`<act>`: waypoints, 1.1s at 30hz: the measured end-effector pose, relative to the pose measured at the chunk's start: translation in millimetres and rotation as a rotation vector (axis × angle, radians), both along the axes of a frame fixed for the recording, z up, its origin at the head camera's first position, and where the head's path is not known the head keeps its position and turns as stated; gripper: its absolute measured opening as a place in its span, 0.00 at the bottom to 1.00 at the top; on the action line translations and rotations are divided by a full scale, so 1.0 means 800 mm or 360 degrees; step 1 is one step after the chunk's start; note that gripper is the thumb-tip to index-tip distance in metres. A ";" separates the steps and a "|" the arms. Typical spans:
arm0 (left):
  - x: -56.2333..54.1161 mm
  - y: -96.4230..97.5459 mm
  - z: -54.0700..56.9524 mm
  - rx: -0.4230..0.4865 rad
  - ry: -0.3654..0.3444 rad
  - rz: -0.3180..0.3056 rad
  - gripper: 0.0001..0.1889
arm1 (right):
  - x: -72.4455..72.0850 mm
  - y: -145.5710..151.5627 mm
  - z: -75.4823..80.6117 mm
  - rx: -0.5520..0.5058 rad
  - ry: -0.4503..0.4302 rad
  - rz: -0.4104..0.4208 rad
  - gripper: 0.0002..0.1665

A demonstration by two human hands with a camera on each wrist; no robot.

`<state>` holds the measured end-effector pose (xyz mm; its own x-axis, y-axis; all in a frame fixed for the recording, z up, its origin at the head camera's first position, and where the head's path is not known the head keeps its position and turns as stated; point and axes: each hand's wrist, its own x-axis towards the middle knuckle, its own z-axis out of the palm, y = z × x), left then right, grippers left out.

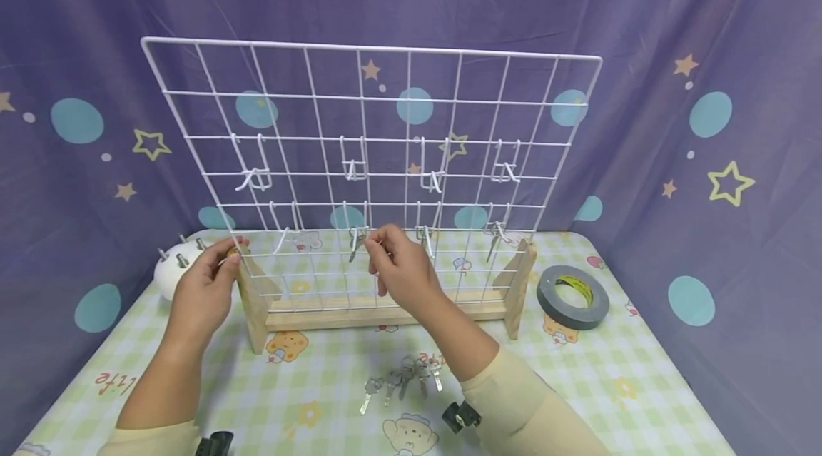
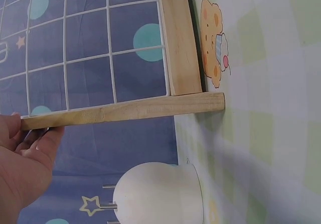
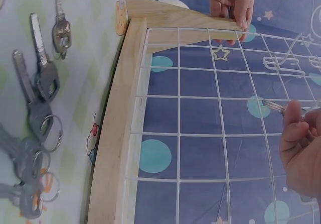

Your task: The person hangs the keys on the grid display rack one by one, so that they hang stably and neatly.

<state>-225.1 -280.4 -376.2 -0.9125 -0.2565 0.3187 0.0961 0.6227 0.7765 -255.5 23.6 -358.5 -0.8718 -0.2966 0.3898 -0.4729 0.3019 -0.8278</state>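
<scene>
A white wire grid rack (image 1: 379,95) stands upright in a wooden stand (image 1: 385,317) on the table. Double-wire hooks hang on it in two rows. My left hand (image 1: 205,288) grips the top of the stand's left side post (image 2: 115,111), thumb and fingers on either side of the wood. At a lower-row hook (image 1: 359,233), my right hand (image 1: 404,267) pinches a small metal key (image 3: 273,106), its blade pointing down. The hand hides part of the key's upper end. Another key (image 1: 493,247) hangs from the lower hook at the far right.
Several keys with rings (image 1: 406,374) lie on the checked tablecloth in front of the stand. A roll of grey-green tape (image 1: 574,297) lies to the right. On the left, behind my left hand, sits a white rounded object with metal pegs (image 2: 158,194). A patterned curtain (image 1: 642,28) hangs behind.
</scene>
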 end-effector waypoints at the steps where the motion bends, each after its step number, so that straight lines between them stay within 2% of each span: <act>1: 0.000 0.000 -0.001 0.0001 0.0005 -0.0003 0.24 | 0.002 0.002 -0.001 0.0022 0.0010 0.0015 0.12; 5: 0.001 -0.001 -0.003 0.0009 0.0017 -0.0010 0.25 | 0.011 0.016 -0.005 0.0116 0.0012 0.0113 0.12; 9: 0.001 0.000 -0.004 0.0032 0.0019 -0.0016 0.25 | 0.021 0.035 -0.011 0.0286 -0.0114 0.0224 0.11; 11: 0.000 0.001 -0.005 0.0038 0.0026 -0.0016 0.24 | 0.024 0.045 -0.013 0.0405 -0.0172 0.0237 0.11; 21: -0.001 0.000 -0.006 0.0052 0.0029 -0.0011 0.25 | 0.026 0.097 -0.032 0.0853 -0.0220 0.0164 0.10; 33: -0.002 0.000 -0.006 0.0056 0.0028 -0.0001 0.24 | 0.020 0.120 -0.068 0.1147 -0.0373 0.0142 0.06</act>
<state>-227.0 -280.4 -381.0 -0.9070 -0.2672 0.3255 0.1104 0.5950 0.7961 -239.9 119.6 -412.6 -0.8687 -0.4808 -0.1190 -0.3571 0.7745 -0.5221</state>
